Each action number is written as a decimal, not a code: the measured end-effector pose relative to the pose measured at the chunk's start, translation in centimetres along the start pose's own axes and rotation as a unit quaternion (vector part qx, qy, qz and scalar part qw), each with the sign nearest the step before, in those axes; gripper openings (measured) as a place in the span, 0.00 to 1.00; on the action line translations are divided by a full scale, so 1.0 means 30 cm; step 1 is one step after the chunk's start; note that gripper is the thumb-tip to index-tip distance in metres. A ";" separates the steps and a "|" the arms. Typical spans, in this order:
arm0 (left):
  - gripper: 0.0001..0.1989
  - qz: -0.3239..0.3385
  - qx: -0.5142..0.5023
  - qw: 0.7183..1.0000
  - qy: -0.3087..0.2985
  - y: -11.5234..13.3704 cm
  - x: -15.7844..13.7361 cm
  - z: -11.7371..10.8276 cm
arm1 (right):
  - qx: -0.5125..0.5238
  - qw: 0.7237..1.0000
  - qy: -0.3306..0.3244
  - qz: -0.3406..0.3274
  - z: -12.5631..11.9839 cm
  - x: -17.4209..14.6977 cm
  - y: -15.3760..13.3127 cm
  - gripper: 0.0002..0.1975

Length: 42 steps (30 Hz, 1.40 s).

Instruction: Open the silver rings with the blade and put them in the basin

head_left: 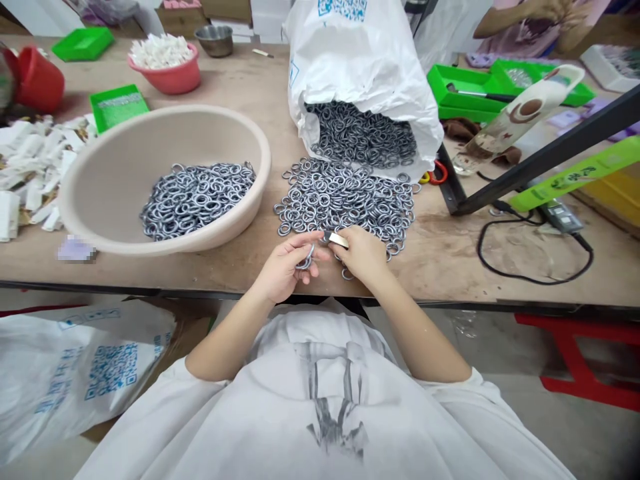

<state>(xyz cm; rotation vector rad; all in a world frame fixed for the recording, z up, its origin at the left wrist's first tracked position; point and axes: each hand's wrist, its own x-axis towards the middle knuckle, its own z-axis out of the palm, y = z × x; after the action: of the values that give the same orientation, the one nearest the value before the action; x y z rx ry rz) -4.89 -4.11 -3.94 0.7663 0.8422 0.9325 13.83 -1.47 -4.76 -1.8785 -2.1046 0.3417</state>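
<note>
My left hand [287, 267] is closed around a few grey rings [305, 260], its index finger stretched toward the other hand. In my right hand [364, 253] sits a small tool with a white handle and dark end [336, 239]; its exact kind is hard to make out. The dark end is close to my left fingertips. Behind both hands a loose pile of grey rings [345, 200] spreads over the table. More rings spill from the mouth of a white sack [360, 60] lying beyond it. To the left, a big beige basin [110, 180] holds a heap of rings [200, 200].
Small white pieces [30, 157] are heaped at far left. Further back are a red bowl [167, 77], green trays [120, 110] and a metal bowl [215, 41]. A black metal bar [550, 147], a cable [483, 247] and a bottle [500, 137] occupy the right. Another person's hands [555, 13] show there.
</note>
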 end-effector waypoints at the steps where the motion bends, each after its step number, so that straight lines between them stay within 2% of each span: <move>1: 0.18 0.002 -0.007 1.000 0.013 0.003 0.003 -0.004 | -0.007 1.000 -0.004 0.001 0.004 0.006 -0.002 0.10; 3: 0.15 -0.003 -0.025 0.999 0.041 0.006 0.010 -0.006 | 0.033 0.999 0.012 0.007 0.008 0.014 0.005 0.11; 5: 0.14 -0.015 -0.046 0.997 0.060 0.002 0.018 -0.001 | 0.162 0.986 0.025 0.019 0.007 0.012 0.017 0.13; 6: 0.14 -0.020 -0.055 0.996 0.064 -0.002 0.023 0.004 | 0.251 0.967 0.018 0.028 0.004 0.006 0.021 0.15; 8: 0.18 -0.021 -0.064 0.996 0.062 -0.015 0.034 0.023 | 0.432 0.901 -0.019 0.046 -0.004 -0.017 0.016 0.19; 10: 0.21 -0.009 -0.057 0.997 0.052 -0.034 0.044 0.048 | 0.556 0.827 -0.059 0.061 -0.011 -0.048 -0.005 0.22; 11: 0.22 -0.002 -0.050 0.998 0.044 -0.044 0.047 0.061 | 0.593 0.799 -0.070 0.067 -0.011 -0.063 -0.019 0.22; 14: 0.24 0.029 -0.028 0.999 0.028 -0.069 0.050 0.093 | 0.649 0.753 -0.073 0.079 -0.003 -0.101 -0.057 0.21; 17: 0.23 0.057 -0.019 0.997 0.042 -0.075 0.045 0.100 | 0.668 0.739 -0.039 0.081 0.010 -0.118 -0.073 0.19; 20: 0.23 0.063 -0.018 0.997 0.045 -0.066 0.037 0.091 | 0.652 0.755 0.004 0.067 0.015 -0.122 -0.071 0.17; 24: 0.25 0.040 -0.023 0.999 0.006 -0.058 0.030 0.087 | 0.612 0.791 -0.002 0.000 0.023 -0.122 -0.066 0.20; 28: 0.29 0.016 -0.022 1.000 -0.011 -0.063 0.026 0.095 | 0.560 0.825 0.066 -0.043 0.045 -0.122 -0.073 0.14; 31: 0.28 0.007 -0.017 1.000 -0.003 -0.062 0.022 0.097 | 0.565 0.823 0.062 -0.027 0.046 -0.116 -0.075 0.12; 33: 0.28 0.005 -0.024 1.000 0.002 -0.059 0.020 0.096 | 0.574 0.818 0.037 -0.006 0.031 -0.112 -0.071 0.16; 34: 0.28 0.006 -0.029 1.000 0.006 -0.057 0.020 0.095 | 0.566 0.824 0.029 -0.002 0.020 -0.112 -0.066 0.18; 36: 0.29 0.009 -0.035 0.999 0.012 -0.054 0.020 0.092 | 0.510 0.860 0.027 -0.016 -0.005 -0.119 -0.057 0.19; 39: 0.29 0.011 -0.044 0.999 0.024 -0.055 0.022 0.089 | 0.369 0.926 0.027 -0.077 -0.035 -0.142 -0.054 0.18; 42: 0.29 0.015 -0.053 0.998 0.037 -0.059 0.025 0.090 | 0.276 0.951 0.032 -0.132 -0.047 -0.166 -0.070 0.17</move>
<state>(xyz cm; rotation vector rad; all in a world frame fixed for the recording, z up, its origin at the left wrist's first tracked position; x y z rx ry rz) -1.66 -4.65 -4.40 0.6570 0.8399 1.0290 12.91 -6.68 -2.98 -1.2571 -1.9191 0.7074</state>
